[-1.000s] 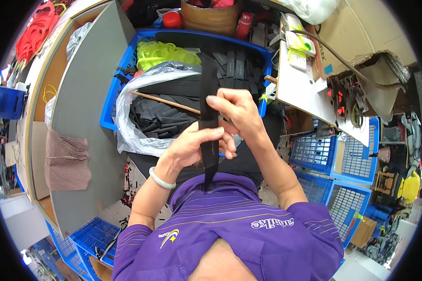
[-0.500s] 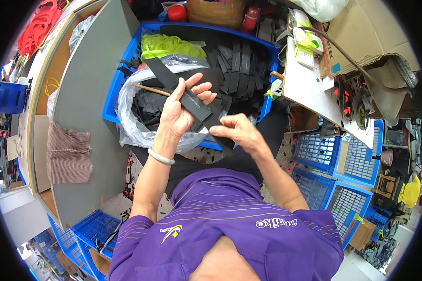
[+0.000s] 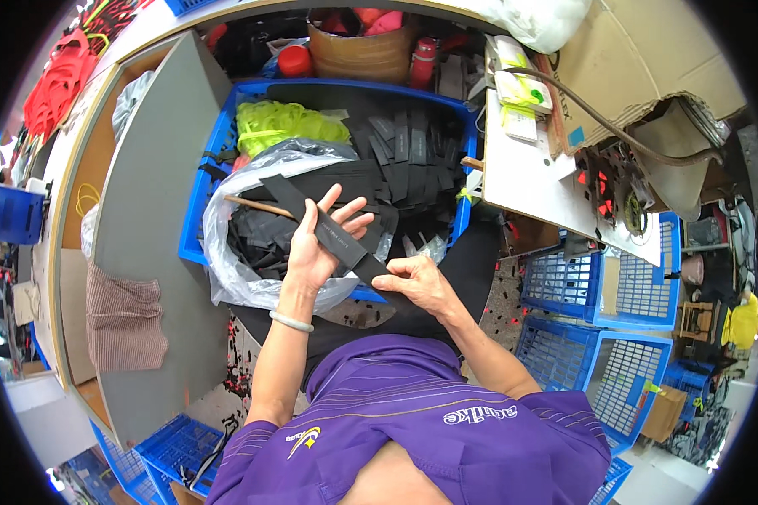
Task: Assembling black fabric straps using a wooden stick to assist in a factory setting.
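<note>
A flat black fabric strip [image 3: 339,241] with small light print runs diagonally between my hands. My left hand [image 3: 313,252] is palm up under its upper part, the thumb lying over the strip and the fingers spread apart. My right hand [image 3: 419,284] pinches the strip's lower end between thumb and fingers. Below my hands, a clear plastic bag [image 3: 219,252] full of black strips lies open inside a blue crate [image 3: 192,225]. A thin brown stick [image 3: 259,206] reaches to beside my left thumb; whether the hand touches it cannot be made out.
More black strips [image 3: 413,156] and a bright yellow-green bundle [image 3: 286,126] fill the crate's far part. A grey panel [image 3: 173,244] stands at the left, a white table [image 3: 514,172] at the right. Blue crates [image 3: 556,349] are stacked at right, and a red bottle [image 3: 424,63] stands behind.
The whole view has shifted, so the crate appears lower and slightly left. My left fingers have spread wider. Both hands still hold the same strip.
</note>
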A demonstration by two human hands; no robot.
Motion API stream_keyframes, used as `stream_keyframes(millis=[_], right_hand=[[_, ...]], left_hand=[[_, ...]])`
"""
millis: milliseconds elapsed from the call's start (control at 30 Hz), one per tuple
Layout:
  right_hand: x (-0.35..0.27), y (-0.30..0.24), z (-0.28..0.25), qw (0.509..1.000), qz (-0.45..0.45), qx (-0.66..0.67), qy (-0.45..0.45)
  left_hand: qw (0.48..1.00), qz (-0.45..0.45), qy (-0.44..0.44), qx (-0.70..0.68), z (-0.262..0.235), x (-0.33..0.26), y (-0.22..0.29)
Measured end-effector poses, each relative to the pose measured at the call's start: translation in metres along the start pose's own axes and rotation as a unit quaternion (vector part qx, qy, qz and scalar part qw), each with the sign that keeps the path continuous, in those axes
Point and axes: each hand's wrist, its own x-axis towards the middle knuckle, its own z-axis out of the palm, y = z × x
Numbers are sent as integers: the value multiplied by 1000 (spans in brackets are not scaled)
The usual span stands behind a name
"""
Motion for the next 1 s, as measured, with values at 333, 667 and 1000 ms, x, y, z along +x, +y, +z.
stream_keyframes(millis=[333, 667, 1000], right_hand=[[61, 22, -11, 984, -71, 139, 86], [217, 117, -136, 901, -17, -226, 369], [147, 66, -5, 944, -191, -208, 168]], left_hand=[[983, -70, 17, 170, 3, 25, -22], [910, 41, 272, 311, -77, -63, -21], [821, 186, 367, 397, -109, -37, 28]])
